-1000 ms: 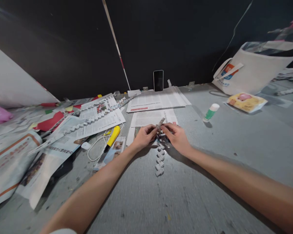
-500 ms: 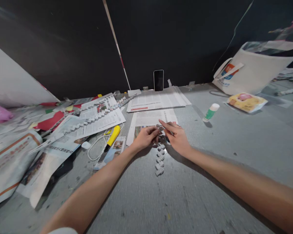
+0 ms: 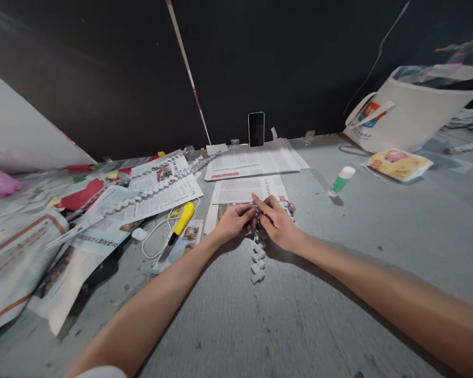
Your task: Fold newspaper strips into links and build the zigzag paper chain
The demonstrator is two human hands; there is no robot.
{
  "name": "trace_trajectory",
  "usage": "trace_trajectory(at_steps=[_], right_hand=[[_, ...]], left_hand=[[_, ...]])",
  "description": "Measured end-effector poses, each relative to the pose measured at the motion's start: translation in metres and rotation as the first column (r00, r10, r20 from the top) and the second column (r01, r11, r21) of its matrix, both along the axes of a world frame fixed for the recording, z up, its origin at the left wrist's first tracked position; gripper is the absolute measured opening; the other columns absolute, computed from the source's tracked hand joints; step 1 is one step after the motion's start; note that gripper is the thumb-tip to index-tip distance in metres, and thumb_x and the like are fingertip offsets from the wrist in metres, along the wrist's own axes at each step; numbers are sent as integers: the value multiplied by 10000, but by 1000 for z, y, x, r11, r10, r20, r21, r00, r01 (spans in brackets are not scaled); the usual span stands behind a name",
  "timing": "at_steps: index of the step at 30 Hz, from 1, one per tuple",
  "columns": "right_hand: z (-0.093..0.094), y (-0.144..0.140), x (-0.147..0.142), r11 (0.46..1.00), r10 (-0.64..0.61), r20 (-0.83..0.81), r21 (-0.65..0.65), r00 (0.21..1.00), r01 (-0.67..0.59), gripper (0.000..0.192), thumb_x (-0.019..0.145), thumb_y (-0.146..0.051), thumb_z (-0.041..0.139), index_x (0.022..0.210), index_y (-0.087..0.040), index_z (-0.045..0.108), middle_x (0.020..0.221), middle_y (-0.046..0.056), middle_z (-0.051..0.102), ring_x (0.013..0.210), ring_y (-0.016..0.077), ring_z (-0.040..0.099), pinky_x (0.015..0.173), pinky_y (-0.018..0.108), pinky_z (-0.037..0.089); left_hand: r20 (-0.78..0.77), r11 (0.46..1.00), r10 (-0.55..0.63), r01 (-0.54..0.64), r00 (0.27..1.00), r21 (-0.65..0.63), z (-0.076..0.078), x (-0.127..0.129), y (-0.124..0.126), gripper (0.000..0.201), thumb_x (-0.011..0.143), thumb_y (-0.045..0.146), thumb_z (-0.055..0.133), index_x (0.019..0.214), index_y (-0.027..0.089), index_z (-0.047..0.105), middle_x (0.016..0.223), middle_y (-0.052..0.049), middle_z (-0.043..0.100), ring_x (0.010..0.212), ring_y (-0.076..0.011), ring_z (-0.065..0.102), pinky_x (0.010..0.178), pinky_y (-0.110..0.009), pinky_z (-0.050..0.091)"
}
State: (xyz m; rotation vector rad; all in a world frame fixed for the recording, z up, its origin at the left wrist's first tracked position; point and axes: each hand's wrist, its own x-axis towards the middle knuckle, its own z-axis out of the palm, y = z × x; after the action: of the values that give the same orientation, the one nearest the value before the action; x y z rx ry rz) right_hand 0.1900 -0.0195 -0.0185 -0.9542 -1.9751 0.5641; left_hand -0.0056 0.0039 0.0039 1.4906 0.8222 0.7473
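A zigzag chain of folded paper point(image 3: 257, 258) runs from between my hands down toward me on the grey table. My left hand point(image 3: 236, 220) is closed, thumb and fingers pinching the chain's upper end. My right hand point(image 3: 278, 223) meets it from the right, its thumb and fingers closed on the same end while the index finger points up and left. The fingers hide most of the gripped part. Under and beyond both hands lie newspaper sheets point(image 3: 244, 190).
Left are a yellow cutter point(image 3: 183, 220), a white cable point(image 3: 145, 249), scissors point(image 3: 73, 232) and a longer paper chain point(image 3: 157, 186). A phone point(image 3: 256, 129) stands behind stacked newspaper point(image 3: 256, 160). Right are a glue stick point(image 3: 341, 181), a yellow packet point(image 3: 398, 165) and a white bag point(image 3: 410, 113).
My right hand has shifted slightly left, closer to my left fingers, and now covers more of the chain's top. The chain's lower end lies where it was.
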Motion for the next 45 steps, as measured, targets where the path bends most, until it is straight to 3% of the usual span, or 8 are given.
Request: trace_trajectory(at_steps=[10,14,19,22,28,33,38,45], right_hand=[[11,0,1,995,-90,-157,-60,984,81,372,1098,-325,448,1399,-255,655,1215,97,692,1130,240,665,1029,427,538],[15,1,1,994,-99,-183,-53,978,91,240,1082,-327,518,1135,-251,740,1094,61,755,1039,222,700,977,383,536],[15,0,0,991,-135,-150,-2,979,136,216,1052,-270,568,1116,-243,773,964,56,721,897,205,684,841,346,542],[13,0,0,987,-150,-129,32,980,155,228,1046,-249,571,1132,-238,781,942,61,703,870,204,673,806,342,538],[13,0,-1,985,-161,-88,47,983,165,243,1042,-255,562,1142,-243,782,952,69,701,886,212,675,800,348,538],[16,-1,-1,986,-163,-137,-39,977,159,259,1062,-359,540,1171,-234,738,1049,88,743,961,230,693,895,387,542],[15,0,-1,971,-179,-208,-193,962,139,362,1034,-543,558,907,-220,659,863,65,732,811,220,670,774,358,536],[15,0,-2,958,-197,-232,-252,953,136,463,978,-645,609,786,-224,594,718,23,647,675,187,585,653,322,474]], left_hand=[[-37,997,59,-56,998,57,-6,2,4,539,941,670,648,867,137,678,646,-26,645,509,-88,501,497,-232,375],[-20,998,56,-55,998,19,-5,1,3,551,921,676,672,926,127,710,648,-32,654,516,-94,510,498,-230,374],[50,998,63,-61,997,-32,-5,1,3,599,866,727,702,865,129,696,619,-25,632,502,-93,504,511,-237,390],[50,998,57,-55,997,-39,-7,1,4,609,865,735,697,785,132,666,616,-27,622,500,-87,495,502,-234,374],[48,997,49,-47,998,-54,-7,0,6,596,876,698,710,1026,122,727,646,-20,646,533,-103,533,541,-240,417],[-41,995,81,-79,996,60,-3,2,3,549,922,681,655,855,137,691,645,-27,646,550,-107,535,559,-249,426],[-101,985,113,-98,988,142,0,4,-2,562,958,680,600,803,144,668,649,-29,645,543,-100,505,546,-247,397],[-127,982,117,-96,985,162,1,4,-3,544,974,655,589,822,142,684,657,-36,658,552,-106,512,560,-254,399]])
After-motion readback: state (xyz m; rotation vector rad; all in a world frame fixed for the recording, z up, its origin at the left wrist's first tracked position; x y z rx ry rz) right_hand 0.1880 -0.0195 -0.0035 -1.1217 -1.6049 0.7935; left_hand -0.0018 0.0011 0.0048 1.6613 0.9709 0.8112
